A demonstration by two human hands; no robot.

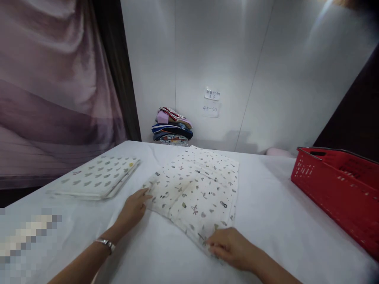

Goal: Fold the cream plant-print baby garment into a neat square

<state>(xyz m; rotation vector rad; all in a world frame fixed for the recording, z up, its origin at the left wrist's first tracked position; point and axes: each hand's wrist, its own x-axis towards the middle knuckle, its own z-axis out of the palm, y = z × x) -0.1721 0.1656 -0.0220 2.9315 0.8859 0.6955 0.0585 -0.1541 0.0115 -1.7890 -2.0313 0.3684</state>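
White wall (192, 51) across the back, panel seams running down it. In front, a tabletop (266, 228) under a white cover. Mauve curtain (50, 86) hanging in folds at left, dark upright strip (118, 67) beside it.

Red basket (328, 197) at the right, perforated sides, well apart from both hands. Patterned cloth (189, 193) in the middle of the tabletop: white, small scattered grey-green and dark motifs, spread out, creased, near edge running slantwise between the hands. Folded cloth (97, 175) to its left, white with rows of grey-green shapes, layers visible along the right edge. Stack of folded fabrics (172, 128) by the wall, mixed colours; its support hidden behind the far edge.

Right hand (227, 244) at the near corner of the patterned cloth, fingers drawn narrow, pinching the fabric. Left hand (133, 209) at the cloth's left corner, fingers slightly bent and touching it; cannot tell whether they grip.

Two paper notes (211, 109) on the wall, one above the other; lower reads "45-50". Silvery bracelet (107, 245) around the left wrist.
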